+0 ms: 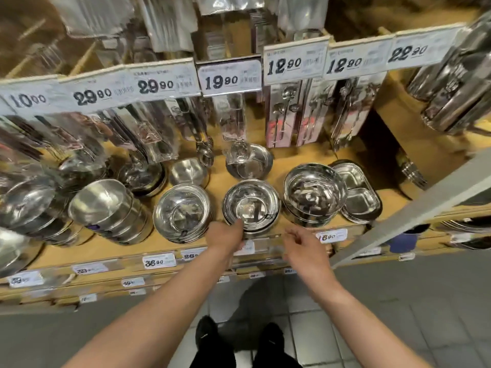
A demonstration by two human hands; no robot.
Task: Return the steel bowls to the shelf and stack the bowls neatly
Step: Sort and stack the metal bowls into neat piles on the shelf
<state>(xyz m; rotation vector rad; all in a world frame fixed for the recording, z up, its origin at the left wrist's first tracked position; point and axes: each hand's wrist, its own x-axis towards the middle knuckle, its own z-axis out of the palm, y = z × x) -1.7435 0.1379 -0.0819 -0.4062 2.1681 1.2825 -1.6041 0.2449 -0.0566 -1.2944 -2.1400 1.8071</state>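
1. Fingers of the left hand (227, 236) touch the near rim of the middle bowl stack (251, 205); whether they curl over the rim or only press it, I cannot tell, because the back of the hand hides them.
2. Right hand (305, 247) holds nothing; its fingers are loosely bent over the front edge of the shelf (276, 166), near the 16.90 tag (330, 236).
3. Middle bowl stack stands upright at the front of the shelf, between 2 other stacks.
4. Left stack (183, 212) is just beside it, also upright.
5. Right stack (314, 193) is taller, with a deep bowl on top.
6. Trays (357, 192) with compartments lie just behind and right of that stack.
7. Tilted stack (109, 208) leans further to the left.
8. Single bowl (251, 162) sits at the back, under hanging ladles (285, 115) in packets.
9. Price tags (229, 78) run along the rail above.
10. Black shoes (239, 338) stand on the grey tile floor below.
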